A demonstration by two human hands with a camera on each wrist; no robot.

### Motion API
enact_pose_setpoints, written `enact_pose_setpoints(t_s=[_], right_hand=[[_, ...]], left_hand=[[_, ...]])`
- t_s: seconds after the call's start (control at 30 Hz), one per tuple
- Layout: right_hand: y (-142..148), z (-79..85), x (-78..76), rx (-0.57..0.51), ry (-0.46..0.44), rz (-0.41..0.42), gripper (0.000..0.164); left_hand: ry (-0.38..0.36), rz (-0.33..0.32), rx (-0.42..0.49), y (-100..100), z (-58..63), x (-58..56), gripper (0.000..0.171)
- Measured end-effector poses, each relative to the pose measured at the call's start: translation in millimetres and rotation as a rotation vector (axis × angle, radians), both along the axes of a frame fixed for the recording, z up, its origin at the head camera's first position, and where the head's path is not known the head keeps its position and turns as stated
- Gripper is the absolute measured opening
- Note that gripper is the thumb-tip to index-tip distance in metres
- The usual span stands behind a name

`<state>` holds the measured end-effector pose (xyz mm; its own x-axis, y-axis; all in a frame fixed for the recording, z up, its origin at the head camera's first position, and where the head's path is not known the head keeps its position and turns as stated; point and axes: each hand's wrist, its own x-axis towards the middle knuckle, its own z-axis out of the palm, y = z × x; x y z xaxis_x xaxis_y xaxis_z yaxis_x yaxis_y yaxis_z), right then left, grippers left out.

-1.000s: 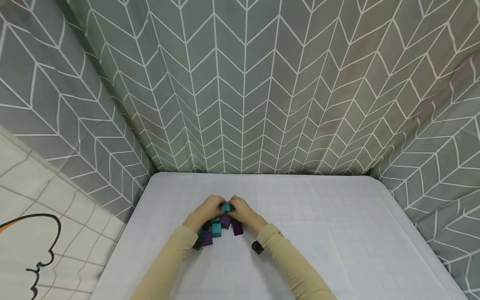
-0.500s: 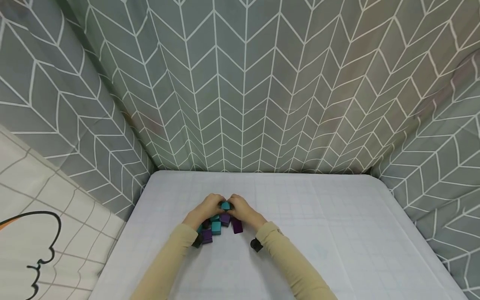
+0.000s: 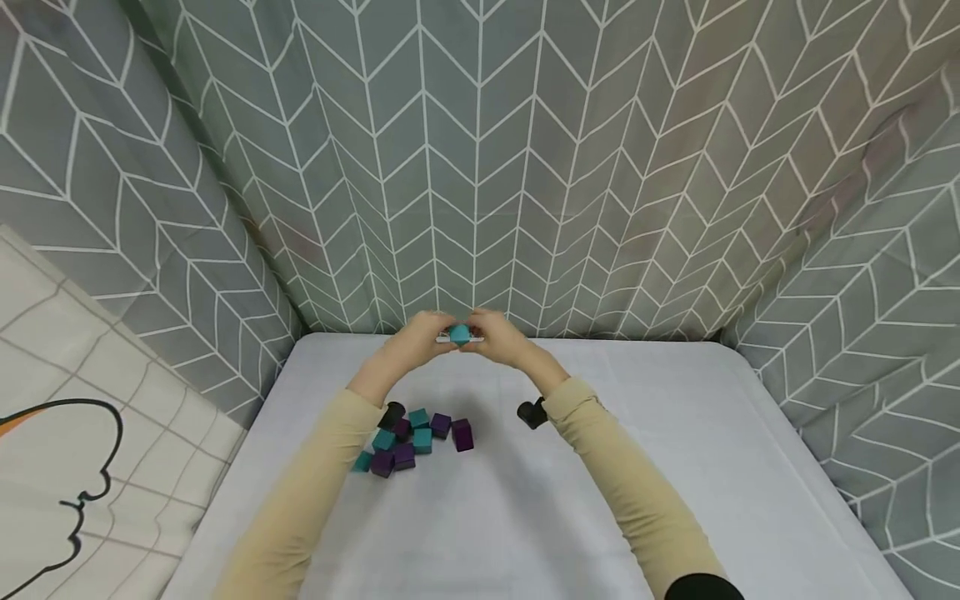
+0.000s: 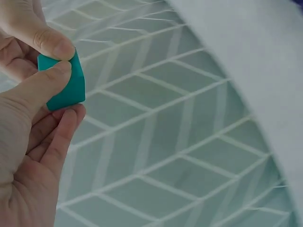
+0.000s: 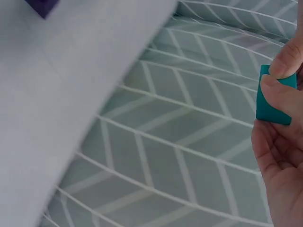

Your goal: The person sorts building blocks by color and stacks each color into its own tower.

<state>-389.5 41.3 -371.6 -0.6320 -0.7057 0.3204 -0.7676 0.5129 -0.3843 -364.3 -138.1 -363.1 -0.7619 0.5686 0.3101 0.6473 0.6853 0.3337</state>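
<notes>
Both hands are together over the far edge of the table, pinching one small teal block (image 3: 459, 335) between them. My left hand (image 3: 423, 335) has its thumb flat on the block's face, with fingertips at its lower edge in the left wrist view. From the other side my right hand (image 3: 501, 337) grips the same block (image 5: 270, 111), its thumb near the left thumb. Fingers cover part of the block. Nearer on the table lies a loose group of teal and purple blocks, among them a teal block (image 3: 422, 440) and a dark purple block (image 3: 462, 435).
A white cloth covers the table (image 3: 600, 483). Behind its far edge hangs a grey curtain (image 3: 480, 208) with white zigzag lines, and more curtain stands at both sides. Small black devices (image 3: 532, 413) sit at the wrists.
Both hands have moved up and away from the block group toward the table's far edge, carrying the teal block. The other blocks now show uncovered on the table.
</notes>
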Motion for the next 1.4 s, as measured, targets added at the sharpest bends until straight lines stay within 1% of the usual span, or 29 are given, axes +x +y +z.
enact_pose_setpoints(t_s=[0.07, 0.13, 0.17, 0.23, 0.33, 0.4, 0.47, 0.5, 0.53, 0.6, 0.73, 0.9, 1.0, 1.07, 1.17, 1.23, 1.3, 1.33, 1.4], right_hand=[[10, 25.0, 4.5, -0.013, 0.031, -0.007, 0.027], [20, 46.7, 10.3, -0.04, 0.064, -0.005, 0.027], [26, 56.0, 13.9, -0.05, 0.079, -0.003, 0.027], [39, 70.0, 21.7, -0.058, 0.105, 0.006, 0.027], [63, 81.6, 36.0, -0.059, 0.114, 0.019, 0.027], [79, 85.5, 45.9, -0.06, 0.116, 0.016, 0.027], [94, 83.0, 51.0, -0.061, 0.119, 0.005, 0.027], [100, 79.9, 53.1, -0.057, 0.112, -0.002, 0.027], [106, 75.6, 55.2, -0.055, 0.104, -0.009, 0.026], [118, 60.7, 59.5, -0.048, 0.074, -0.018, 0.026], [140, 17.9, 69.6, -0.062, -0.011, -0.03, 0.023], [163, -39.7, 86.4, -0.089, -0.093, -0.047, 0.023], [173, -67.1, 97.4, -0.104, -0.125, -0.048, 0.024], [178, -82.9, 104.3, -0.119, -0.14, -0.031, 0.023], [184, -106.8, 115.6, -0.133, -0.164, 0.005, 0.022], [186, -123.1, 123.1, -0.139, -0.184, 0.021, 0.022], [187, -134.9, 130.9, -0.151, -0.2, 0.011, 0.023], [186, -139.0, 135.0, -0.159, -0.213, -0.005, 0.024], [185, -142.1, 143.9, -0.18, -0.242, -0.038, 0.025]], left_hand=[[0.044, -0.015, 0.007, 9, 23.1, 2.0, 0.033], [0.076, -0.02, 0.015, 18, 43.4, 6.1, 0.033], [0.096, -0.022, 0.019, 24, 52.6, 9.1, 0.032], [0.122, -0.023, 0.016, 36, 65.9, 17.2, 0.031], [0.143, -0.042, 0.008, 58, 77.5, 31.0, 0.031], [0.154, -0.053, 0.017, 73, 80.2, 38.9, 0.031], [0.147, -0.058, 0.036, 88, 76.7, 42.3, 0.03], [0.139, -0.055, 0.043, 94, 72.9, 43.5, 0.029], [0.126, -0.054, 0.055, 101, 67.5, 44.6, 0.029], [0.091, -0.06, 0.066, 112, 51.6, 48.1, 0.027], [0.017, -0.062, 0.083, 132, 8.8, 57.5, 0.025], [-0.078, -0.036, 0.104, 154, -45.3, 75.3, 0.024], [-0.11, -0.021, 0.124, 163, -75.8, 85.0, 0.026], [-0.135, -0.014, 0.145, 168, -95.1, 91.7, 0.027], [-0.193, -0.01, 0.17, 174, -122.6, 102.3, 0.027], [-0.222, -0.015, 0.187, 177, -139.2, 108.4, 0.026], [-0.226, -0.015, 0.19, 179, -152.0, 112.7, 0.025], [-0.218, -0.016, 0.188, 180, -157.6, 114.1, 0.025], [-0.208, -0.016, 0.178, 182, -166.1, 116.4, 0.025]])
